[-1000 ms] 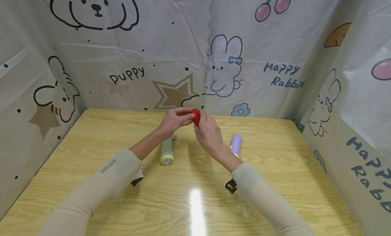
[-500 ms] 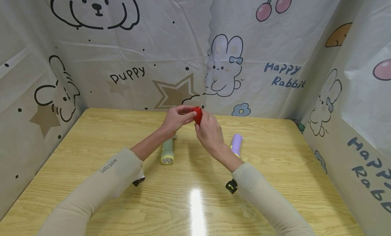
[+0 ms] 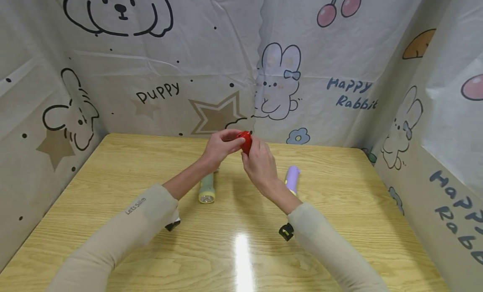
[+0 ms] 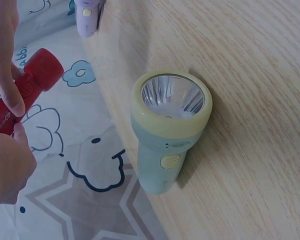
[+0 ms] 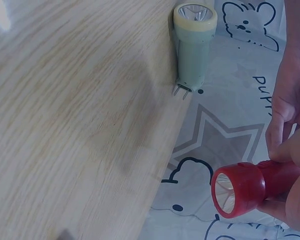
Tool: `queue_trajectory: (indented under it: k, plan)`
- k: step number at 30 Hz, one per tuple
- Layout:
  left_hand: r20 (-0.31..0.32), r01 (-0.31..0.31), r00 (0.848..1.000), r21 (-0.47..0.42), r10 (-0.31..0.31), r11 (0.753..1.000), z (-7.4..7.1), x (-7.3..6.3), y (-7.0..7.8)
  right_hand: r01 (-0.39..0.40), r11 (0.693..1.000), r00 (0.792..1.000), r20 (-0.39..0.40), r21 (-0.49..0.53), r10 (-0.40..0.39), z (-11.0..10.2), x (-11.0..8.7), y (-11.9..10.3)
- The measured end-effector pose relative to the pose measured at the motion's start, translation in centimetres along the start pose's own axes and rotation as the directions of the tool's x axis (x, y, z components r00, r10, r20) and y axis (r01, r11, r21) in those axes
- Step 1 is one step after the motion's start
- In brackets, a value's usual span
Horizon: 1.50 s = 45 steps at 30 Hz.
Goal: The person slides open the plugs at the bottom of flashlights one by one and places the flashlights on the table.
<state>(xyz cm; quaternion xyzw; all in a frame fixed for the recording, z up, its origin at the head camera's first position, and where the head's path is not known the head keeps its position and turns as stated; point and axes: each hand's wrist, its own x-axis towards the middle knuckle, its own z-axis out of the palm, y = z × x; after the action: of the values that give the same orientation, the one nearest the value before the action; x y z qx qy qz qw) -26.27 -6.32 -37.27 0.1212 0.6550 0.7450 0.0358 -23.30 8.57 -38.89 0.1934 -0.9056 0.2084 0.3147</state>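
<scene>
Held up near the table's far edge is a red flashlight (image 3: pixel 246 142), with both hands on it. My left hand (image 3: pixel 220 148) pinches it from the left with thumb and fingers. From the other side my right hand (image 3: pixel 260 161) grips it; in the right wrist view that hand (image 5: pixel 299 177) has fingers curled round the body behind the lamp head. The lens of the red flashlight (image 5: pixel 242 189) faces away from the fingers. Below the left wrist lies a green flashlight (image 3: pixel 206 187) with a yellow rim. A purple flashlight (image 3: pixel 292 178) lies by the right forearm, partly covered by it.
The wooden table (image 3: pixel 234 216) has a patterned cloth (image 3: pixel 162 111) hanging behind it and at both sides. Metal prongs (image 5: pixel 182 92) stick out of the green flashlight's tail. A black strap piece (image 3: pixel 286 231) shows under the right sleeve.
Both hands have shifted slightly to the right with the red flashlight, which has tilted a little and shows more of its body. The green and purple flashlights stay put.
</scene>
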Motion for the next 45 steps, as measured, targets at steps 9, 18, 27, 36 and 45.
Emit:
queue_trajectory:
  k: [9,18,27,36,45]
  plan:
    - [-0.011,-0.004,1.0,0.044,0.004,0.999,0.26,-0.02,0.0,-0.022,1.0,1.0,-0.007,0.015,0.022,-0.01,-0.1,0.13]
    - [-0.001,-0.02,1.0,0.118,0.02,0.993,0.19,-0.17,-0.4,-0.049,0.998,0.999,0.019,0.048,0.049,-0.05,-0.55,0.35]
    - [0.012,-0.037,0.999,0.202,0.035,0.979,0.14,-0.29,-0.35,-0.041,0.998,0.999,0.031,0.052,0.04,-0.24,-0.61,0.55]
    - [0.028,-0.053,0.998,0.225,0.047,0.973,0.16,-0.36,-0.5,-0.048,0.997,0.998,0.049,0.06,0.045,-0.4,-0.62,0.59]
    - [0.046,-0.036,0.998,0.082,0.032,0.996,0.25,-0.3,-0.58,-0.056,0.998,0.998,0.04,0.043,0.054,-0.47,-0.43,0.68]
